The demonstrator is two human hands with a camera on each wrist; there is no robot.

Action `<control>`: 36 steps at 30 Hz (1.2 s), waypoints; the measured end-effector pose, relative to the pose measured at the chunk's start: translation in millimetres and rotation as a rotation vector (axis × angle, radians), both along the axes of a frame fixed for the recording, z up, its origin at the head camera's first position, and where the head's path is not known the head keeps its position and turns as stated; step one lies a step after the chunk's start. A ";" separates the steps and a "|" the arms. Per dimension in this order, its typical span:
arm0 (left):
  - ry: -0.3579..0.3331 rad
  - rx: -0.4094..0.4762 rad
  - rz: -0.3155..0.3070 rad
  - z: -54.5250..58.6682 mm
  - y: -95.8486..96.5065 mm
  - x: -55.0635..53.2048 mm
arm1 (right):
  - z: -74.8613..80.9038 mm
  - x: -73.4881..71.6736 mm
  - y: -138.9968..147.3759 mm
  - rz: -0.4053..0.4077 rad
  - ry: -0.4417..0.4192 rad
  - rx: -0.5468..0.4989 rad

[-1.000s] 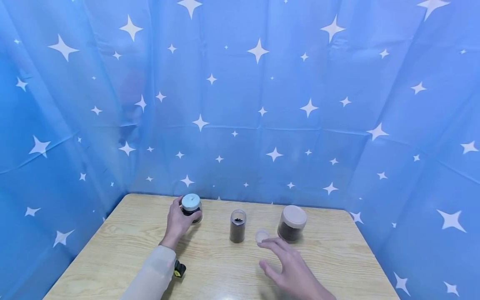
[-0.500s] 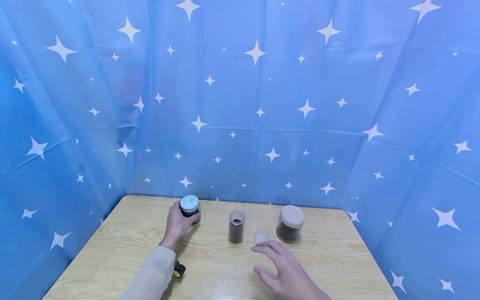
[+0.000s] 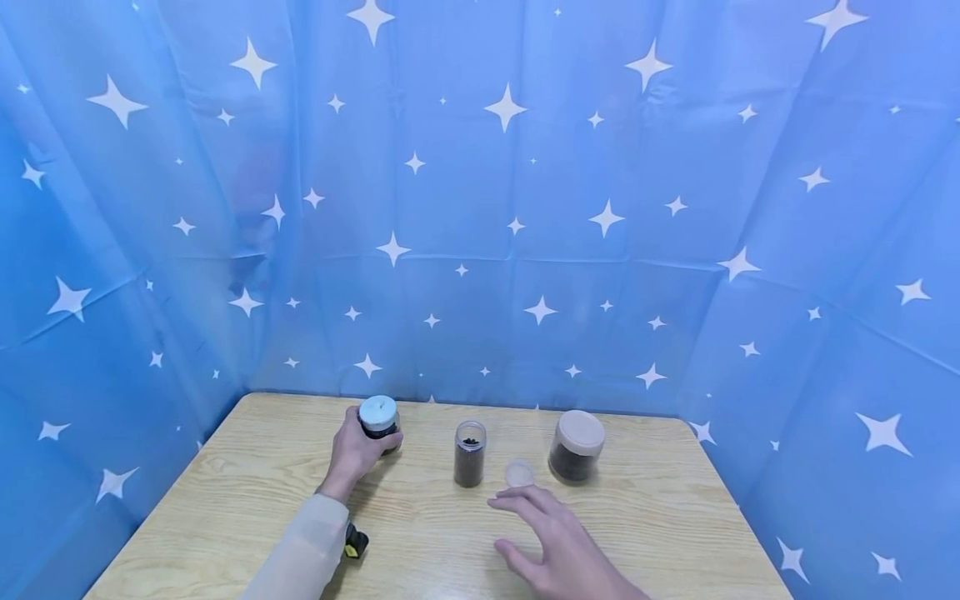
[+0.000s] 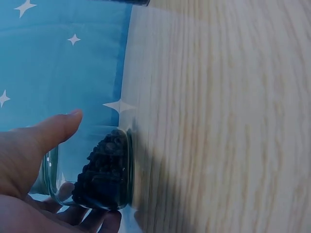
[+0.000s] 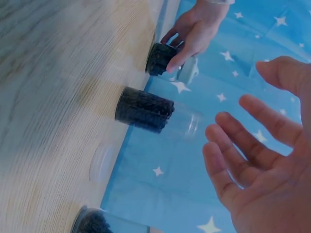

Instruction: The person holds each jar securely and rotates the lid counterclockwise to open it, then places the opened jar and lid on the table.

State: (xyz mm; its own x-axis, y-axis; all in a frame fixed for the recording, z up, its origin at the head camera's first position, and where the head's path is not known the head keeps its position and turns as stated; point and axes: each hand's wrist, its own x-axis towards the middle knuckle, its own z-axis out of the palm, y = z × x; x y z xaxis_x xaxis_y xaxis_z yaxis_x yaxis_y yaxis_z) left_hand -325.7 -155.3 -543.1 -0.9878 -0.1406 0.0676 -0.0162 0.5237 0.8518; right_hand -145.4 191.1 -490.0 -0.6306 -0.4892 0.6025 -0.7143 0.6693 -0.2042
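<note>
My left hand (image 3: 349, 454) grips a clear jar (image 4: 109, 174) with dark lumpy contents and a light blue lid (image 3: 378, 412). That jar stands at the back left of the table. At the middle is a slim, uncapped clear jar (image 3: 469, 463), mostly full of dark pieces. A small translucent lid (image 3: 519, 473) lies flat to its right. My right hand (image 3: 558, 542) hovers over the table in front of that lid, fingers spread and slightly bent, holding nothing. In the right wrist view, its palm and fingers are apart from the slim jar.
A wide jar (image 3: 576, 450) with a pale pinkish lid and dark contents stands right of the small lid. Beside my left sleeve lies a small black and yellow object (image 3: 356, 542), partly hidden. A blue star-patterned curtain (image 3: 480, 208) borders the wooden table (image 3: 660, 517).
My right hand has drifted left, its fingertips now nearer the slim jar. The left hand keeps its grip on the blue-lidded jar. The head view has shifted slightly.
</note>
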 end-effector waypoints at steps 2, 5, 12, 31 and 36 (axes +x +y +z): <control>-0.001 0.007 -0.003 -1.6 -0.8 3.0 | -0.8 -0.6 -1.5 0.020 0.002 -0.007; 0.010 0.032 -0.012 -4.2 -1.8 10.5 | -2.1 -2.1 -3.9 0.054 0.010 -0.014; 0.047 0.049 -0.042 -2.2 -0.7 27.3 | -1.7 -2.7 -9.6 0.085 0.002 -0.012; 0.126 0.111 -0.117 40.4 32.1 78.8 | 14.1 -5.5 -17.3 0.051 -0.083 -0.050; 0.150 0.134 -0.158 46.8 44.3 95.1 | 18.8 -6.1 -18.0 0.010 -0.108 -0.072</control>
State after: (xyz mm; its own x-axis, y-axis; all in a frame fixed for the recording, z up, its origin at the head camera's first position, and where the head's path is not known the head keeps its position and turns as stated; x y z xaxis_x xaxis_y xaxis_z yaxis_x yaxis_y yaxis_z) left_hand -230.6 -111.1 -496.4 -0.9784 -0.0025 0.2066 0.1891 0.3919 0.9004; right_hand -151.6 173.1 -471.2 -0.6889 -0.4539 0.5652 -0.6923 0.6431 -0.3273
